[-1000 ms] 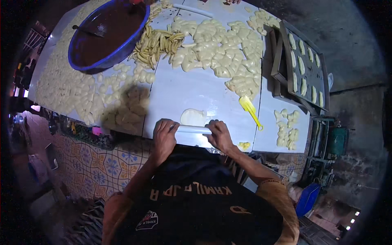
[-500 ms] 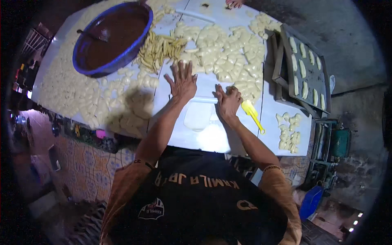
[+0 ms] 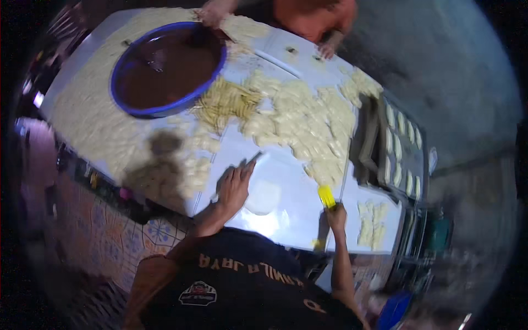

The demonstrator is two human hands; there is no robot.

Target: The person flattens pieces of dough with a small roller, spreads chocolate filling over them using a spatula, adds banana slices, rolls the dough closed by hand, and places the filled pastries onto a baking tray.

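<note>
My right hand [image 3: 336,215] is closed round the handle of a yellow brush [image 3: 326,196], its flat head pointing away from me beside the dough pieces. My left hand [image 3: 235,187] is over the white tabletop, fingers bent round a slim, pale rod, apparently the rolling pin [image 3: 256,157]; blur hides part of the grip. Between my hands a thin rolled-out sheet of dough [image 3: 263,198] lies flat on the table [image 3: 280,228]. Beyond it spreads a wide mass of pale dough pieces [image 3: 300,118], with a heap of yellowish cut strips [image 3: 228,102] to its left.
A large blue tub [image 3: 114,91] of brown filling stands at the far left, amid more dough pieces [image 3: 93,121]. Trays [image 3: 404,148] with shaped dough rolls stand at the right, near a small dough group [image 3: 373,223]. A person in orange [image 3: 313,19] is across the table.
My right hand has left the rolling pin and picked up the yellow brush. My left hand has drawn nearer, with the rod now slanted. The view has shifted, bringing the other person in.
</note>
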